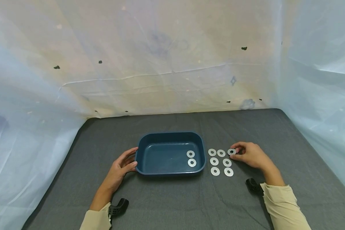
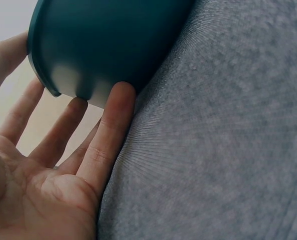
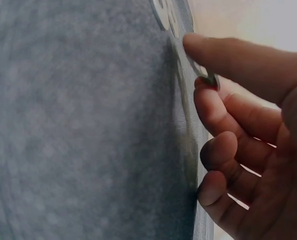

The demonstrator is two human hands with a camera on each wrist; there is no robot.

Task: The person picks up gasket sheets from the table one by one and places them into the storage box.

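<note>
A dark blue rectangular plastic tub (image 1: 161,174) sits on the grey cloth. My left hand (image 1: 121,167) is at its left end; in the left wrist view, extended fingers (image 2: 119,107) touch the tub's outer wall (image 2: 103,45). Two flat metal washers, one (image 1: 190,154) behind the other (image 1: 192,163), lie inside near its right end. To the right of the tub, several more washers (image 1: 214,161) lie in loose rows on the cloth. My right hand (image 1: 251,155) pinches a washer (image 1: 231,151) between thumb and fingers at the right end of the back row. The right wrist view shows that washer (image 3: 212,80) edge-on.
Grey cloth (image 1: 166,204) covers the table. Pale plastic sheeting (image 1: 166,57) rises behind it and along both sides. A black wrist mount (image 1: 119,207) sits at the left cuff, with another (image 1: 253,186) at the right cuff.
</note>
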